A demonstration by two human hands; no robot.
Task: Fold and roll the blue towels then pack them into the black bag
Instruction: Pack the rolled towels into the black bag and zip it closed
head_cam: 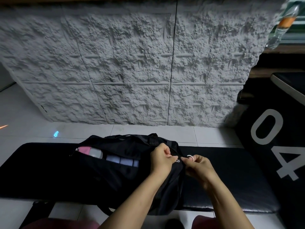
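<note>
- The white tiled floor (24, 121) runs behind the bench, below a rough grey textured wall (132, 63).
- A long black padded bench (33, 171) spans the view, and the black bag (125, 149) lies on top of it near the middle.
- The bag's long opening gapes on its left part. Inside, from left to right, sit a pink item (84, 149), a pale container (96, 153) and the rolled blue towels (122, 160), packed side by side.
- The left hand (162, 160) rests on the bag's right part, fingers curled, thumb and forefinger pinching the small metal zipper pull (177, 160).
- The right hand (198, 166) is just beside it, fingers curled, pinching the black fabric at the bag's right end. A metal ring (190, 157) shows at its fingertips; I cannot tell whether it is held or worn.
- A black panel (272, 146) marked "04" in white stands at the right.
- A clear plastic bottle (283, 25) with an orange label sits at the top right.
</note>
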